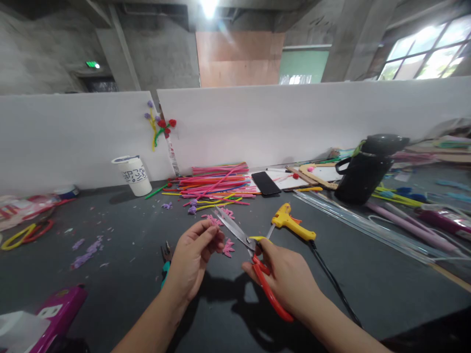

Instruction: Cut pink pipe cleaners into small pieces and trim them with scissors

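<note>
Near the middle of the table, my right hand [290, 274] grips a pair of scissors [235, 229] by its red handles, the blades pointing up and left. My left hand [195, 255] is closed in a pinch just left of the blades; whatever lies between its fingertips is hidden or too small to make out. Pink fuzzy star-like pieces [228, 247] lie on the table behind and beside my fingers. Pliers with teal handles [166, 267] rest partly hidden by my left wrist. A yellow glue gun [294, 223] lies beyond my right hand, its black cord running toward me.
A bundle of pipe cleaners [217, 184] lies at the back beside a black phone [265, 183]. A white cup [133, 175] stands at left, a black jug [368, 169] at right. Purple fuzzy pieces [87, 252] and a magenta power strip [61, 314] are on the left.
</note>
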The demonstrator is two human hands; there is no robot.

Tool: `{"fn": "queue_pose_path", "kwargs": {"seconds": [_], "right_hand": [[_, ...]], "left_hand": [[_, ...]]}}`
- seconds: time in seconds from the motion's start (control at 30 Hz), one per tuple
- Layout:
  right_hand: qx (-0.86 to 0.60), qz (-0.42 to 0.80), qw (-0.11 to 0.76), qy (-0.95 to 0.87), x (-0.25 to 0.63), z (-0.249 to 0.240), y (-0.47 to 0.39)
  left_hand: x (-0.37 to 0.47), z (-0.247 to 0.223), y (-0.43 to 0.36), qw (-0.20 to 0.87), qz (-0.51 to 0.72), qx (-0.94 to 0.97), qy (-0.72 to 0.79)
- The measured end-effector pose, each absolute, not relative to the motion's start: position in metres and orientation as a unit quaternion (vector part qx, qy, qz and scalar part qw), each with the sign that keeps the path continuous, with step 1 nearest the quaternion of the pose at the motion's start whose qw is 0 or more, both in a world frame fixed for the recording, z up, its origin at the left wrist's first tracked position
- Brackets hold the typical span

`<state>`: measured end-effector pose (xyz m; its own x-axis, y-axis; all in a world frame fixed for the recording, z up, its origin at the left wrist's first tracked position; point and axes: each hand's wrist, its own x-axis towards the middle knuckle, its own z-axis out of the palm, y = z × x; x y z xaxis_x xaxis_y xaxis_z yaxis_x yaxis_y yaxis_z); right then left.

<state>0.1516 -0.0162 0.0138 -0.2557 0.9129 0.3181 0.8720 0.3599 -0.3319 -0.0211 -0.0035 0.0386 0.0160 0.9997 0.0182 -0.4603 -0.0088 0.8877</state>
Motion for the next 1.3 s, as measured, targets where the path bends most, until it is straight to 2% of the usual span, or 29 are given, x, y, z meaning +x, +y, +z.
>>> {"fn": "queue_pose_path", "kwargs": {"seconds": [0.13, 0.33, 0.47, 0.57, 0.8, 0.93, 1.13, 1.3], "right_hand": [[-0.564, 0.112, 0.269, -0.773, 0.151, 0.015, -0.014], [-0.517, 0.325, 0.385, -0.692, 0.144, 0.022, -0.012], [-0.493, 0.468, 0.402, -0.613, 0.138, 0.028, -0.013], [-0.489, 0.509, 0.401, -0.583, 0.136, 0.027, -0.013], [-0.501, 0.365, 0.407, -0.671, 0.137, 0.020, -0.011], [-0.506, 0.318, 0.389, -0.701, 0.137, 0.020, -0.012], [-0.555, 0.160, 0.296, -0.761, 0.146, 0.019, -0.012], [-0.537, 0.095, 0.235, -0.805, 0.152, 0.013, -0.013]], "left_hand": [[-0.019, 0.038, -0.006, 0.646, 0.556, 0.387, 0.352], [-0.013, 0.031, -0.008, 0.695, 0.430, 0.441, 0.369], [-0.009, 0.028, -0.010, 0.699, 0.373, 0.480, 0.377], [-0.008, 0.028, -0.011, 0.686, 0.358, 0.497, 0.393], [-0.006, 0.022, -0.008, 0.587, 0.395, 0.552, 0.441], [-0.007, 0.021, -0.007, 0.574, 0.414, 0.548, 0.445], [-0.017, 0.034, -0.004, 0.528, 0.543, 0.480, 0.441], [-0.022, 0.037, -0.001, 0.545, 0.613, 0.421, 0.387]]}}
